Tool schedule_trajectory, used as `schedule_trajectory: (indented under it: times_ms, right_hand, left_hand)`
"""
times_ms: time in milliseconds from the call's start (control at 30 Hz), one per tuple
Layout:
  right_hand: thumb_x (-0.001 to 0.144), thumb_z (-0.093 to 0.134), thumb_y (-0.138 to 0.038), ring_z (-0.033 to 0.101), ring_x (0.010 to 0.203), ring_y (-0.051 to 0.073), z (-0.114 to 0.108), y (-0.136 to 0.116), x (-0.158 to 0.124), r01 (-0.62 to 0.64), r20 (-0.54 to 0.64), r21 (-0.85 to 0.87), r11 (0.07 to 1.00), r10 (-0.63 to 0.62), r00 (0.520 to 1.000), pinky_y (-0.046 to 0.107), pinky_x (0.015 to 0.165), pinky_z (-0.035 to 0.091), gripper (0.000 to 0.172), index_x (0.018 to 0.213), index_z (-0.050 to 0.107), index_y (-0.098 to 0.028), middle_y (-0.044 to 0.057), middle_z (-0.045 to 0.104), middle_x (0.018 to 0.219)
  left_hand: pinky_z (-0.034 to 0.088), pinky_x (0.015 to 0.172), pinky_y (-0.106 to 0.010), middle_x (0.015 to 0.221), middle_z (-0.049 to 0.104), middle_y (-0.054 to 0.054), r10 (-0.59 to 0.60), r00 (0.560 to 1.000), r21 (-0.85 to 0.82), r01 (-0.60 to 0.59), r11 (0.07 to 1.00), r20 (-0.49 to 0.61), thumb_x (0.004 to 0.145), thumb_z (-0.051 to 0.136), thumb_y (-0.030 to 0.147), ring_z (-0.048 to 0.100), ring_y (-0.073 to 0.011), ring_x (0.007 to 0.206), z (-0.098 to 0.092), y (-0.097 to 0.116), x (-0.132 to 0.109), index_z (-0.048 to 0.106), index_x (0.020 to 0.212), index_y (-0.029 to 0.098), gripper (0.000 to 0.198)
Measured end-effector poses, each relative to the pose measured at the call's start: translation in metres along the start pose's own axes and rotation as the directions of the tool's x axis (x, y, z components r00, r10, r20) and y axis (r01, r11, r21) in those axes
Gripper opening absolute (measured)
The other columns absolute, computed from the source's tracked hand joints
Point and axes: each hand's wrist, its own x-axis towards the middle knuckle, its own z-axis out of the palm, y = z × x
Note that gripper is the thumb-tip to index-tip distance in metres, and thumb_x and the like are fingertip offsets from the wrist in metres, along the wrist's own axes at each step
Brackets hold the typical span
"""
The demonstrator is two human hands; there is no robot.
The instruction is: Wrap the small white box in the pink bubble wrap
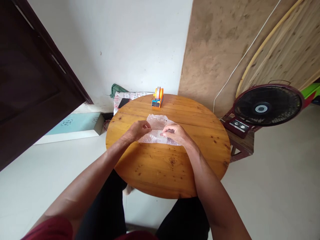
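Lighting: indoor, bright, soft/diffuse; exact light dir can't tell. White wall point(140, 43) well lit, grayer twd upper L; pale floor point(275, 186) bright too. Door point(32, 73) v dark, little detail; trousers point(105, 206) nr black. Tabletop point(155, 166) w/ mild sheen on far part, darker soft shadow nr its L edge. Bubble wrap point(160, 120) has tiny glints, clear parts hard to read. Left hand point(138, 130) + right hand point(178, 134) exp OK, finger detail a bit soft. Strong wide-angle distortion: forearms stretched twd bottom corners, fan point(268, 105) skewed at R; edges softer than ctr, pic squeezed vert
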Motion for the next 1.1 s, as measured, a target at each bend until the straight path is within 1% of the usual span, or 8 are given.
schedule_trajectory:
  times_ms: [100, 200, 333, 500, 700, 867, 1000, 1100]
  right_hand:
    - [0.075, 0.065, -0.025, 0.059, 0.076, 0.016, 0.000, 0.003, 0.000, -0.012, 0.004, 0.002, 1.000, 0.012, 1.000, 0.028, 0.072, 0.043, 0.008, 0.074, 0.071, -0.020, 0.002, 0.067, 0.079]
    - [0.075, 0.065, -0.026, 0.060, 0.077, 0.016, 0.001, 0.003, 0.000, -0.013, -0.004, -0.002, 1.000, 0.013, 1.000, 0.026, 0.071, 0.043, 0.008, 0.073, 0.070, -0.019, 0.002, 0.067, 0.079]
    - [0.075, 0.065, -0.026, 0.059, 0.075, 0.015, 0.001, 0.002, 0.000, 0.007, -0.008, -0.015, 1.000, -0.007, 1.000, 0.026, 0.070, 0.042, 0.010, 0.071, 0.070, -0.019, 0.002, 0.066, 0.075]
    - [0.074, 0.065, -0.028, 0.058, 0.072, 0.014, 0.001, 0.005, 0.001, -0.009, -0.004, -0.002, 1.000, 0.009, 1.000, 0.024, 0.065, 0.041, 0.011, 0.071, 0.071, -0.019, 0.002, 0.066, 0.076]
    - [0.076, 0.064, -0.028, 0.059, 0.072, 0.014, 0.000, 0.001, 0.000, -0.034, 0.024, 0.014, 0.999, 0.033, 0.999, 0.024, 0.066, 0.041, 0.012, 0.073, 0.070, -0.018, 0.001, 0.067, 0.077]
    - [0.075, 0.064, -0.024, 0.059, 0.072, 0.014, -0.001, -0.003, -0.001, -0.053, 0.020, 0.027, 0.998, 0.052, 0.998, 0.024, 0.066, 0.041, 0.009, 0.073, 0.070, -0.018, 0.001, 0.068, 0.076]
    - [0.074, 0.064, -0.022, 0.059, 0.073, 0.014, -0.001, -0.003, -0.001, -0.057, 0.014, 0.016, 0.998, 0.057, 0.998, 0.023, 0.067, 0.041, 0.007, 0.074, 0.071, -0.019, 0.000, 0.069, 0.077]
    - [0.074, 0.063, -0.021, 0.059, 0.072, 0.013, 0.000, -0.003, -0.001, -0.056, 0.018, 0.012, 0.998, 0.056, 0.998, 0.023, 0.066, 0.041, 0.008, 0.073, 0.070, -0.019, 0.000, 0.068, 0.076]
  left_hand:
    - [0.038, 0.056, -0.023, 0.067, 0.061, -0.001, -0.035, 0.999, -0.021, 0.035, 0.999, -0.002, 0.066, 0.065, 0.039, 0.054, -0.0139, 0.064, -0.014, -0.005, -0.009, 0.064, 0.072, 0.017, 0.023]
    - [0.041, 0.054, -0.023, 0.069, 0.062, -0.002, -0.181, 0.981, -0.184, 0.191, 0.964, 0.071, 0.062, 0.074, 0.049, 0.056, -0.0145, 0.062, -0.020, -0.004, -0.021, 0.061, 0.081, 0.017, 0.040]
    - [0.044, 0.049, -0.026, 0.064, 0.059, -0.002, -0.406, 0.890, -0.248, 0.449, 0.858, 0.207, 0.055, 0.081, 0.053, 0.058, -0.0162, 0.055, -0.018, 0.005, -0.031, 0.057, 0.091, 0.016, 0.057]
    - [0.040, 0.043, -0.022, 0.069, 0.061, -0.001, -0.515, 0.812, -0.218, 0.574, 0.789, 0.273, 0.050, 0.084, 0.053, 0.057, -0.0133, 0.049, -0.009, 0.016, -0.025, 0.059, 0.085, 0.017, 0.056]
    - [0.035, 0.041, -0.023, 0.050, 0.052, 0.001, -0.489, 0.811, -0.269, 0.573, 0.774, 0.321, 0.046, 0.086, 0.049, 0.045, -0.0093, 0.042, 0.004, 0.017, -0.010, 0.056, 0.063, 0.017, 0.047]
    - [0.027, 0.039, -0.022, 0.041, 0.043, 0.003, -0.443, 0.825, -0.305, 0.548, 0.778, 0.352, 0.052, 0.082, 0.039, 0.032, -0.0060, 0.038, 0.015, 0.019, -0.004, 0.053, 0.050, 0.017, 0.037]
    - [0.028, 0.039, -0.020, 0.047, 0.050, 0.001, -0.454, 0.846, -0.323, 0.528, 0.785, 0.280, 0.055, 0.076, 0.029, 0.039, -0.0077, 0.041, 0.022, 0.023, -0.002, 0.056, 0.055, 0.017, 0.023]
    - [0.036, 0.041, -0.021, 0.053, 0.056, 0.000, -0.460, 0.846, -0.356, 0.531, 0.769, 0.269, 0.057, 0.071, 0.025, 0.048, -0.0109, 0.046, 0.025, 0.026, -0.003, 0.059, 0.060, 0.018, 0.014]
